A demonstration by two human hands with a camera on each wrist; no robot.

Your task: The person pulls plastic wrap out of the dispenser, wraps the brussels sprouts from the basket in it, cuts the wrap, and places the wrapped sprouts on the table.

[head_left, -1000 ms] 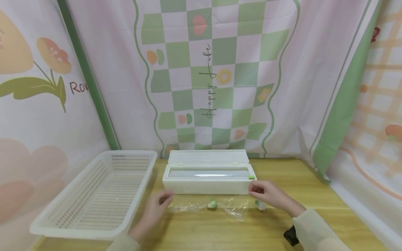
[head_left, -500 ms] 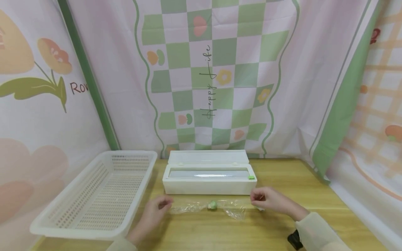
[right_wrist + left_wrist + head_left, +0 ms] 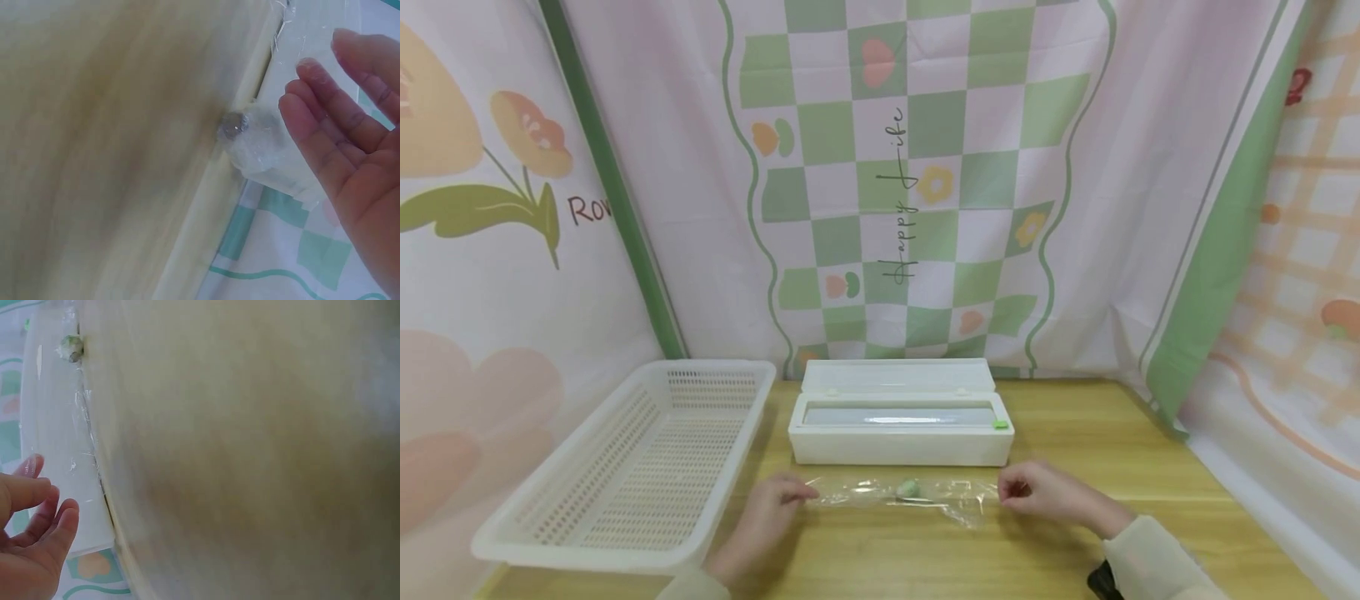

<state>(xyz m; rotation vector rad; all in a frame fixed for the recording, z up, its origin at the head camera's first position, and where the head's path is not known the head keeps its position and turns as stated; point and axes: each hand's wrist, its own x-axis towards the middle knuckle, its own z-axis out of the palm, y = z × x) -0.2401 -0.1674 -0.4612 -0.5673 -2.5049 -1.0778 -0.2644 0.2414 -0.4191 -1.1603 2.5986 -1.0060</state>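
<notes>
A strip of clear plastic wrap (image 3: pixel 865 492) stretches between the two hands in the head view, in front of the white box. At its middle lies a small pale green, roundish piece (image 3: pixel 909 489), which looks like a vegetable. My left hand (image 3: pixel 769 510) pinches the strip's left end between thumb and fingertips. At the other end my right hand (image 3: pixel 1051 497) holds a corner, fingers bent toward the thumb. A second small wrapped lump (image 3: pixel 234 126) sits by the right hand in the right wrist view; the hand hides it in the head view.
The long white dispenser box (image 3: pixel 901 446) stands behind the strip, lid (image 3: pixel 898 375) raised, a roll of film (image 3: pixel 898 416) inside. To the left is a white perforated basket (image 3: pixel 662 467). A black object (image 3: pixel 1105 581) lies partly under the right sleeve on the wooden table (image 3: pixel 865 567).
The plastic wrap has gone from crumpled and slack to stretched flatter between the hands. My right hand has come slightly lower, covering the second wrapped lump. The box and basket stay put.
</notes>
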